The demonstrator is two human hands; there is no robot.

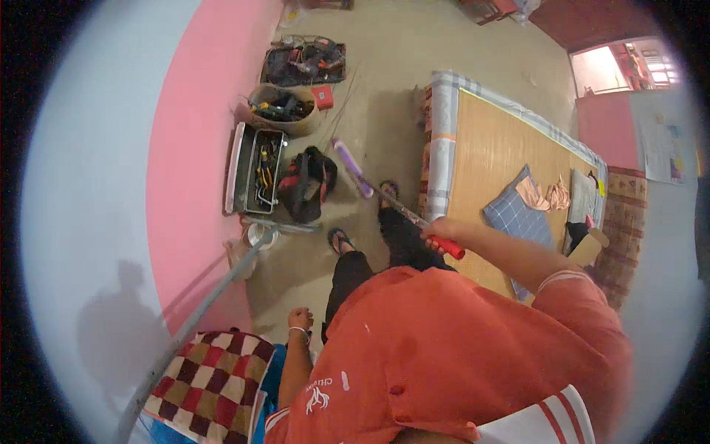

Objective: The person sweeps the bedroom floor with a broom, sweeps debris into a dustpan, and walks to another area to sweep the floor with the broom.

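Note:
My right hand (pixel 438 231) is wrapped round a paint roller by its handle, whose red end (pixel 448 247) juts out below the fist. A thin rod runs from the hand up and left to the long purple and white roller sleeve (pixel 353 169), which hangs in front of my feet. The sleeve looks apart from other things, though its height above the floor is hard to judge. My left hand (pixel 301 319) hangs low at my side with its fingers curled in, a band on the wrist, and nothing visible in it.
Left along the pink and grey wall are a black tool tray (pixel 305 62), a tool bucket (pixel 284 109), a metal toolbox (pixel 259 170) and a dark bag (pixel 308 185). A grey pole (pixel 200 314) slants nearby. On the right stands a bed (pixel 503 140) with a blue pillow (pixel 518 214).

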